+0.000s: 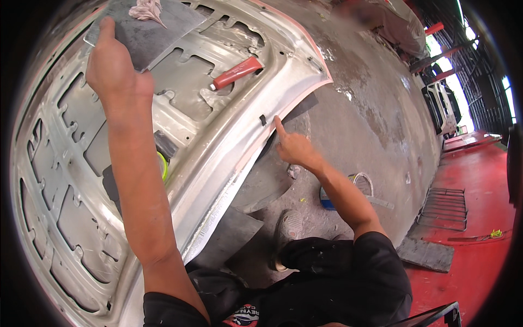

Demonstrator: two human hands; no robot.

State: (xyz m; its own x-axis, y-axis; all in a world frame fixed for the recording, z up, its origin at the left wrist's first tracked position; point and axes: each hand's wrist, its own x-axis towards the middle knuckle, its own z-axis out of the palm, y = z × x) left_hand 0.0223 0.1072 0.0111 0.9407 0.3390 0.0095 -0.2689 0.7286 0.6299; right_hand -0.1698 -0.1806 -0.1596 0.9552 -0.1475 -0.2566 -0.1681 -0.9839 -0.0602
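Observation:
My left hand [117,68] grips a flat grey board [177,27], its thumb on top. A pinkish lump of putty [146,10] sits on that board. Beneath lies a silver car hood [218,144], inner side up, with cut-outs and ribs. My right hand [297,148] is at the hood's near right edge, index finger stretched out to touch it. The other fingers of that hand are partly hidden, and I see nothing held in it. A red tube [236,73] with a white cap rests on the hood, right of the board.
A yellow-green roll [162,166] and dark pads [110,188] lie on the hood by my left forearm. Dark sheets [231,240] are on the concrete floor below. Near my right forearm stands a blue can [327,200]. A metal rack [444,209] lies on red floor at right.

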